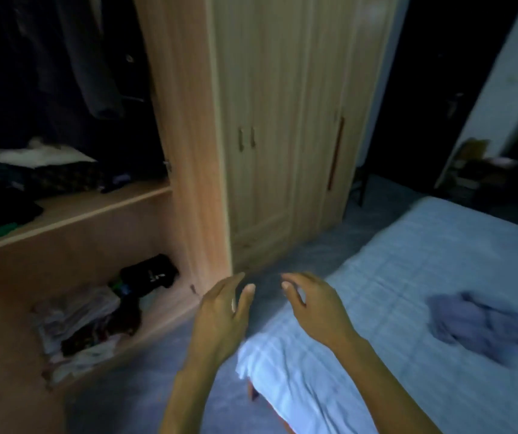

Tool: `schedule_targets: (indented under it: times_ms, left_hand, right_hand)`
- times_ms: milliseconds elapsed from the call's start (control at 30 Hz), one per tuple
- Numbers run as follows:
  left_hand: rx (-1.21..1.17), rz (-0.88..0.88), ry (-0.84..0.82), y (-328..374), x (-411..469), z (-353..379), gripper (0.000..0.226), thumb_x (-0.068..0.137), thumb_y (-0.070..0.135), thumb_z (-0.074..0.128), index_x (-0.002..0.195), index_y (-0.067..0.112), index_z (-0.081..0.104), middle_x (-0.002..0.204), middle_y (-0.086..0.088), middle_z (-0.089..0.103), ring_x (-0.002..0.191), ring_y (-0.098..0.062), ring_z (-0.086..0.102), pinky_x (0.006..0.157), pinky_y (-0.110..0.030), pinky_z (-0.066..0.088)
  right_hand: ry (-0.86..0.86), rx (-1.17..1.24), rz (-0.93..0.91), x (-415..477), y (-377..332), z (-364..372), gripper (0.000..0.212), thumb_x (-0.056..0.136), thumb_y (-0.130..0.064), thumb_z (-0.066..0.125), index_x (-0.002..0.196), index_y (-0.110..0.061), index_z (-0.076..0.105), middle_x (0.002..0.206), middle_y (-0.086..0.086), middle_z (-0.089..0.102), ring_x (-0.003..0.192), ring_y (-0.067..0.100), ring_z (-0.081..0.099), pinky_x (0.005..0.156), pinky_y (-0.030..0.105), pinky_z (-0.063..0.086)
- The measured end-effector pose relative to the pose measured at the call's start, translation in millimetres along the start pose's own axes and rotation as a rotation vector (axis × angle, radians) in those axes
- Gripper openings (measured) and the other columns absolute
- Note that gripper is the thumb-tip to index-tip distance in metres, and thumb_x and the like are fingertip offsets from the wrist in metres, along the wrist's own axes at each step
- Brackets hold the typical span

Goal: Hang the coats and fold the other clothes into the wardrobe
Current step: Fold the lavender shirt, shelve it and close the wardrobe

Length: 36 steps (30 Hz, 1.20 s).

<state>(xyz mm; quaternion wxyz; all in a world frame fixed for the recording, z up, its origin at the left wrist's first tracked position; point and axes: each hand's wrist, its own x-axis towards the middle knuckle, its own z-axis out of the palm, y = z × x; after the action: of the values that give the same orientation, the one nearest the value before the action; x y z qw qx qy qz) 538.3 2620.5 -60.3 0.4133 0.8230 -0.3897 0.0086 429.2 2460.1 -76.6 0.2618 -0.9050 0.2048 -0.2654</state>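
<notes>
Between the open wardrobe (185, 136) and the bed (408, 252), both hands hover empty above the floor. The left hand (220, 311) has its fingers nearly straight and loosely spread. The right hand (314, 308) is relaxed with its fingers gently bent. Neither touches anything.

The one loose piece in sight is a crumpled bluish garment (476, 327), lying on the bed sheet well to the right of the right hand. It looks soft and thin, more a shirt or top than a coat, though blur hides its shape, so the step in hand is likely a fold.

To do it well, take the garment by two edges rather than a fistful, shake it out, and lay it flat on the bed, which gives a broad, even surface for smoothing. Fold the sleeves inward, then halve it to match the folded pile (47, 170) on the shelf (101, 205). Carry it with both palms underneath so it keeps its shape, and set it on the bare front of the shelf, below the hanging coats (94, 73).
</notes>
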Motion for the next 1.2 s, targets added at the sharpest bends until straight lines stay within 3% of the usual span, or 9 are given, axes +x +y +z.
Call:
schedule_targets:
  times_ms: [200,333,500,700,833,933,1067,1200]
  left_hand:
    - [-0.092,0.103,-0.245,78.3,-50.9,80.7,0.060,0.091,0.061,0.035,0.126,0.017,0.059,0.131,0.001,0.058,0.120,-0.016,0.052,0.096,-0.013,0.030]
    - [-0.190,0.181,-0.370,145.1,-72.0,124.8,0.060,0.089,0.060,0.036,0.131,0.022,0.055,0.135,0.004,0.055,0.125,-0.012,0.048,0.107,-0.032,0.037]
    - [-0.212,0.275,-0.452,224.5,-105.6,182.2,0.057,0.088,0.055,0.037,0.131,0.020,0.053,0.135,0.004,0.054,0.124,-0.009,0.048,0.100,-0.016,0.029]
    - [-0.217,0.314,-0.562,325.7,-151.4,277.3,0.055,0.090,0.052,0.039,0.130,0.017,0.055,0.132,0.001,0.056,0.122,-0.014,0.050,0.097,-0.016,0.032]
    - [-0.205,0.368,-0.622,382.3,-170.4,327.7,0.048,0.094,0.046,0.042,0.130,0.016,0.055,0.132,-0.001,0.056,0.122,-0.013,0.050,0.095,-0.015,0.032]
    - [-0.175,0.339,-0.673,395.4,-172.2,354.3,0.058,0.090,0.053,0.038,0.132,0.017,0.053,0.136,0.000,0.053,0.126,-0.014,0.047,0.104,-0.023,0.034]
    - [-0.105,0.324,-0.685,384.8,-156.4,386.0,0.053,0.092,0.050,0.040,0.132,0.017,0.053,0.135,-0.001,0.054,0.124,-0.014,0.048,0.099,-0.018,0.031]
    - [-0.098,0.280,-0.703,366.6,-128.2,419.0,0.051,0.093,0.049,0.042,0.131,0.017,0.054,0.134,-0.002,0.054,0.122,-0.015,0.049,0.098,-0.023,0.036]
  right_hand:
    - [0.098,-0.121,0.234,-107.7,47.3,-89.4,0.034,0.097,-0.038,0.046,0.118,-0.018,0.064,0.118,-0.001,0.065,0.105,0.014,0.061,0.091,0.025,0.047]
    - [0.205,-0.159,0.361,-167.9,85.6,-150.0,0.035,0.097,-0.039,0.045,0.120,-0.020,0.063,0.121,-0.002,0.064,0.110,0.013,0.058,0.089,0.015,0.038]
    - [0.257,-0.141,0.454,-234.8,134.3,-204.9,0.034,0.097,-0.038,0.046,0.122,-0.021,0.063,0.122,-0.003,0.064,0.112,0.013,0.057,0.090,0.015,0.036]
    - [0.286,-0.149,0.539,-312.8,213.0,-291.6,0.034,0.096,-0.038,0.047,0.120,-0.020,0.063,0.120,0.000,0.065,0.111,0.016,0.059,0.092,0.024,0.042]
    - [0.298,-0.145,0.595,-343.9,258.3,-335.0,0.034,0.097,-0.036,0.047,0.122,-0.019,0.062,0.122,-0.001,0.064,0.112,0.013,0.058,0.093,0.022,0.040]
    - [0.287,-0.114,0.622,-351.0,284.6,-346.4,0.034,0.097,-0.036,0.047,0.123,-0.019,0.062,0.123,-0.001,0.063,0.113,0.013,0.057,0.094,0.021,0.040]
    - [0.256,-0.070,0.659,-345.2,318.9,-339.7,0.034,0.098,-0.036,0.046,0.124,-0.020,0.061,0.125,-0.002,0.062,0.114,0.011,0.055,0.094,0.017,0.036]
    - [0.173,-0.056,0.690,-322.7,351.5,-321.9,0.034,0.098,-0.036,0.045,0.124,-0.020,0.060,0.125,-0.001,0.062,0.114,0.013,0.056,0.096,0.024,0.041]
